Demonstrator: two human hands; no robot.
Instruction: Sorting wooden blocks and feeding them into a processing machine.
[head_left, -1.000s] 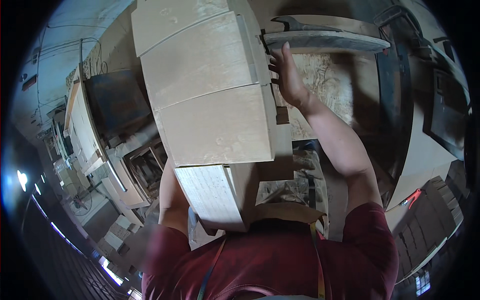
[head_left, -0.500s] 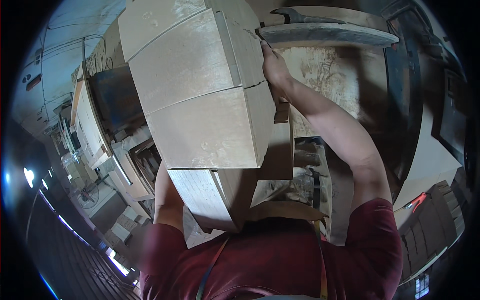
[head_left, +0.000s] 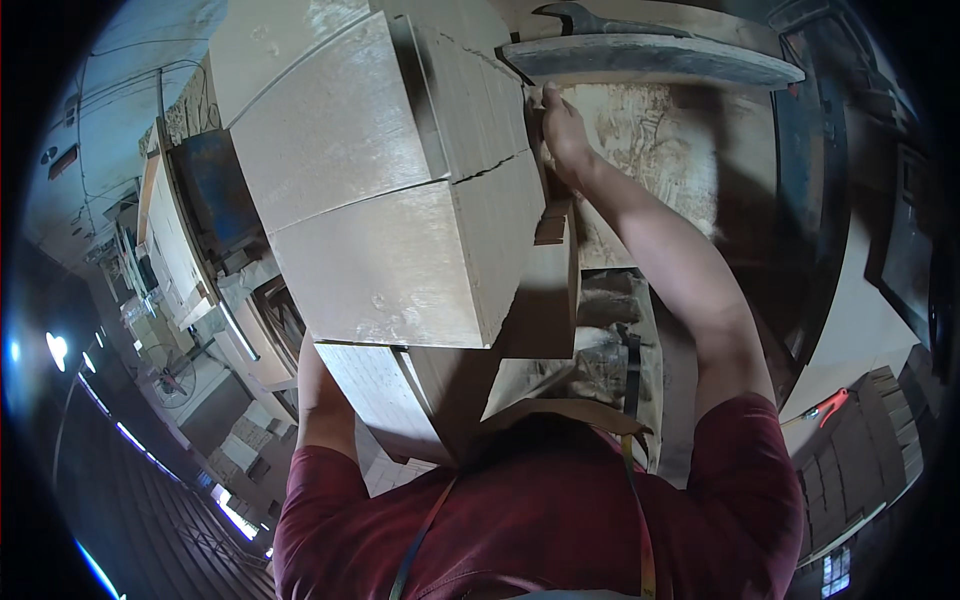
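Note:
A tall, boxy pale wooden piece made of several joined sections fills the middle of the view, with dark seams and a jagged crack line along its right side. Beneath it shows a lighter wooden part, close to my chest. My right hand is at its far right side, thumb pointing up, the other fingers curled toward the side and partly hidden behind it. My left forearm runs up along the left side; the left hand itself is hidden behind the piece.
A wrench lies by a curved grey-edged board at the back, beyond a stained worktop. Red-handled pliers or a clamp rest at the right near stacked wooden pieces. A fan stands at the left.
The wooden piece has shifted left and turned slightly, showing more of its right side. My right hand has moved a little right and down, its thumb now raised off the edge.

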